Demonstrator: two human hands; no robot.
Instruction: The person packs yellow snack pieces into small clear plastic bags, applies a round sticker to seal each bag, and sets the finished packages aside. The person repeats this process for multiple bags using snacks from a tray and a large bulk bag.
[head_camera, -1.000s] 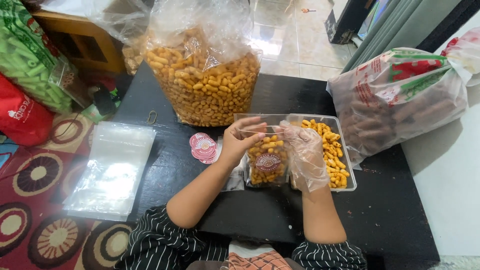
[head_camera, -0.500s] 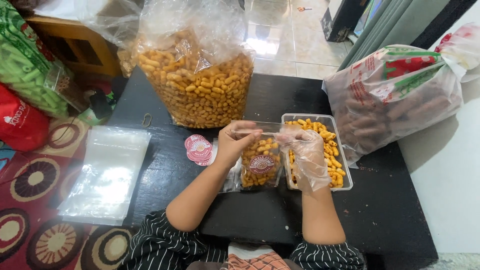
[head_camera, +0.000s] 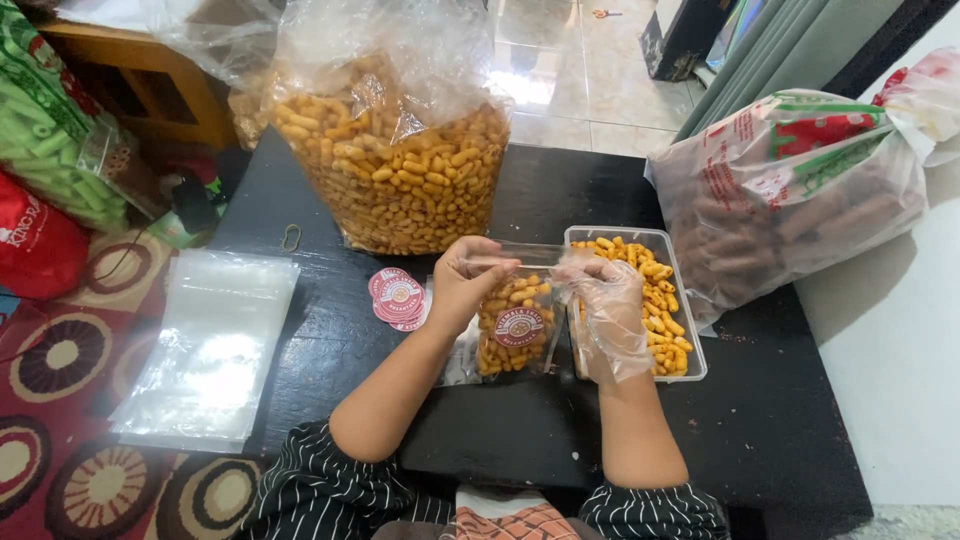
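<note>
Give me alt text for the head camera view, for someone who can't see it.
Left hand and plastic-gloved right hand pinch the top of a small clear pouch of orange snacks over a black table, between a snack-filled tray and round stickers.

Daylight pours in from beyond the hands, glaring white off the floor tiles (head_camera: 560, 80) and the big bag (head_camera: 395, 150). The stack of clear bags (head_camera: 205, 350) shines too. Sharp at centre; edges bend slightly. Shadows are soft.

Two hands, left bare (head_camera: 462, 285), right gloved (head_camera: 605, 315), one small snack pouch (head_camera: 515, 325), one clear tray (head_camera: 680, 300), three large snack bags, far middle (head_camera: 400, 170), far left (head_camera: 50, 130), right (head_camera: 790, 190), one stack of empty pouches (head_camera: 210, 345).
</note>
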